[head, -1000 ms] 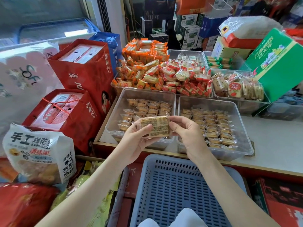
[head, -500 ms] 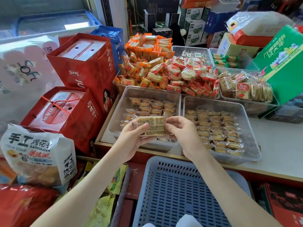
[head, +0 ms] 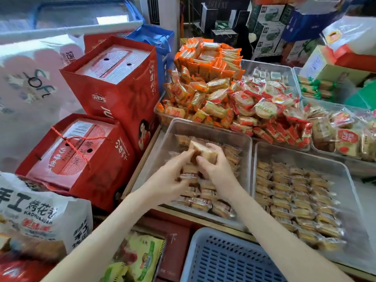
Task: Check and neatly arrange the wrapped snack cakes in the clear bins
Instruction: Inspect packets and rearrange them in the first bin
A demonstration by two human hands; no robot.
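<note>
Both hands are over the left clear bin (head: 203,127), which holds rows of small wrapped snack cakes. My left hand (head: 173,176) and my right hand (head: 217,169) together pinch one wrapped snack cake (head: 203,150) above the bin's far rows. The cake is blurred by motion. The right clear bin (head: 305,153) holds several neat rows of the same cakes (head: 295,198).
Piles of orange and red wrapped snacks (head: 223,98) fill the bins behind. Red gift boxes (head: 114,82) stand at the left. A blue slatted basket (head: 223,259) sits near my body. A white snack bag (head: 36,212) lies at the lower left.
Both hands moved forward and down with the cake, from in front of the bins to over the left bin's far rows. The camera came closer.
</note>
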